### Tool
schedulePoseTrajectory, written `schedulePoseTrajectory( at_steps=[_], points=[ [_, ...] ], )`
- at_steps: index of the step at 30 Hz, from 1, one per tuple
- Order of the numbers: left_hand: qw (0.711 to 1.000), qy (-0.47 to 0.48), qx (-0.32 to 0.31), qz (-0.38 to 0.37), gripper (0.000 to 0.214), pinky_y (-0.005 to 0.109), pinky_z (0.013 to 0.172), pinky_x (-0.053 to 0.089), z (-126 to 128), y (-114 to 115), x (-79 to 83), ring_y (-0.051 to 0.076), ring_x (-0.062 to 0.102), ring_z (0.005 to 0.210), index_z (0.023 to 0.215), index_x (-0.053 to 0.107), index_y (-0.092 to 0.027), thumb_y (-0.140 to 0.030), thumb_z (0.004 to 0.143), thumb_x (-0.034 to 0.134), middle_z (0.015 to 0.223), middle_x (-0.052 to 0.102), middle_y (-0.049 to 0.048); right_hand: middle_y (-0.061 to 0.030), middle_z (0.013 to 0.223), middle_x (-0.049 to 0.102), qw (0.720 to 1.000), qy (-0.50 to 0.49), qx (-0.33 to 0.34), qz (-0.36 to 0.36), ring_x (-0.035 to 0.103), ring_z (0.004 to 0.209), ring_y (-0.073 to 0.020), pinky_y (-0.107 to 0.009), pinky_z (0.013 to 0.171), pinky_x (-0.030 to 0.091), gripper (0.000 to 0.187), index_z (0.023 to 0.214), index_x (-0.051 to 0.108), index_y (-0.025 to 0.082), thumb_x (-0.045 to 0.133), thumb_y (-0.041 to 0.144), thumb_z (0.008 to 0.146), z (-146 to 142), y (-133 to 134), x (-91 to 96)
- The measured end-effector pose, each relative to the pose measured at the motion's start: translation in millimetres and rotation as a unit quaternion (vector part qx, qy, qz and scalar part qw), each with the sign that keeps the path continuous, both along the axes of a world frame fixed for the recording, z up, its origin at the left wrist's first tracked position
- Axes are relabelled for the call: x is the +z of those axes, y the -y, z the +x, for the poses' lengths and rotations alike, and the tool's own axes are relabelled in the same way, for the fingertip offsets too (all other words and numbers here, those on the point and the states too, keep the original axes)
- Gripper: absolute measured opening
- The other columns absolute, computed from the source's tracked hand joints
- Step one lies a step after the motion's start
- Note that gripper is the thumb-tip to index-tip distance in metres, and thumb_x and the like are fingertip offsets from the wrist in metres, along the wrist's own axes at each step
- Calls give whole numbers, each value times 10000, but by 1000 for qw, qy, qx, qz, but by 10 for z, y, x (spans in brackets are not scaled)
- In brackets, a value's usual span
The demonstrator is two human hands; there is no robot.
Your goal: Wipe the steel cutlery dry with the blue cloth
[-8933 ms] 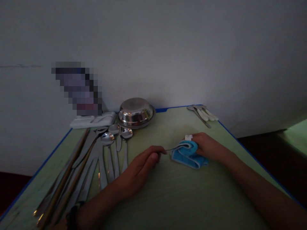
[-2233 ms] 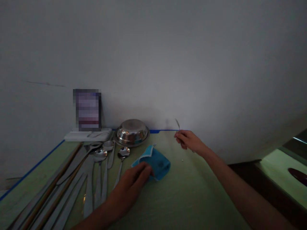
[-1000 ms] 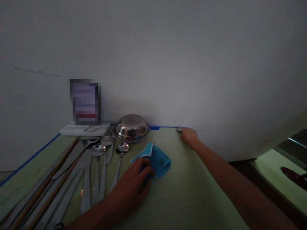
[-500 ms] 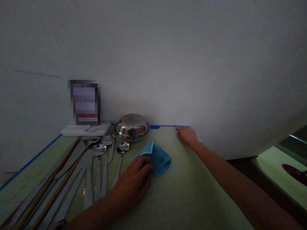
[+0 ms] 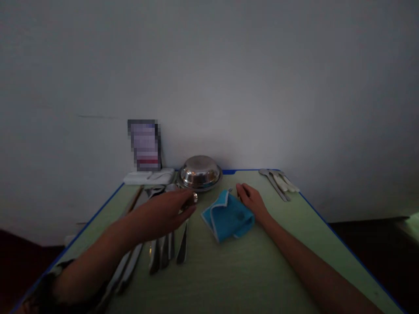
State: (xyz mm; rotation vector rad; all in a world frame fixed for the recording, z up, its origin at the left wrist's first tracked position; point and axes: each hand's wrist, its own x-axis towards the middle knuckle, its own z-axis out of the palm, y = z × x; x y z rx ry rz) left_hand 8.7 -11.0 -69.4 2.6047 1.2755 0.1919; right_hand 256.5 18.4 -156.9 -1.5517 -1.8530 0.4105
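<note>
A folded blue cloth (image 5: 227, 216) lies on the pale green table (image 5: 248, 270). My right hand (image 5: 250, 200) rests flat at the cloth's right edge, fingers stretched out and touching it. My left hand (image 5: 163, 213) hovers with fingers extended over a row of steel spoons (image 5: 168, 248) left of the cloth, and holds nothing that I can see. A spoon bowl (image 5: 194, 197) glints just past its fingertips.
An upturned steel bowl (image 5: 200, 172) stands at the back by the wall. A white tray (image 5: 149, 176) and a blurred-out box (image 5: 144, 144) are left of it. Several small spoons (image 5: 278, 179) lie at the far right corner. Long utensils (image 5: 127, 270) run along the left edge.
My right hand has come back from the far right corner to the cloth, with nothing in it. My left hand has left the cloth and moved over the spoons. The view has swung right.
</note>
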Motion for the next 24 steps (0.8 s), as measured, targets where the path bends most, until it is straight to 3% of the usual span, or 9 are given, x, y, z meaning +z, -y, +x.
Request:
schedulePoseTrajectory(
  at_steps=[4,10,18,24],
  points=[
    [992,-99,73,-17,244,282,579,407,-316,-84,121,178,553,652,764,542,-186,-377,811,398,758,603,48,36,560,424,992,-56,108,-27,429,537,-92,-202,505,338,400,627,435,180,307,488,848,-102,60,49],
    [968,-163,189,8,308,297,525,397,-621,-209,152,220,580,641,750,577,-167,-432,776,422,750,630,96,27,618,450,976,-106,184,-57,437,567,-101,-218,521,344,332,731,471,175,349,462,844,-94,120,74],
    [967,-182,178,-1,292,321,606,438,-615,-156,129,248,599,764,854,593,-175,-416,767,455,872,645,106,41,582,465,984,19,167,-60,450,520,-111,-233,501,324,299,831,463,190,457,484,781,-200,173,44],
    [968,-183,172,-1,320,334,698,446,-579,-198,26,251,585,875,975,570,-178,-401,782,444,1005,613,116,79,554,403,988,39,148,-31,436,494,-111,-229,495,320,417,1093,358,186,507,387,760,-199,144,-29]
  ],
)
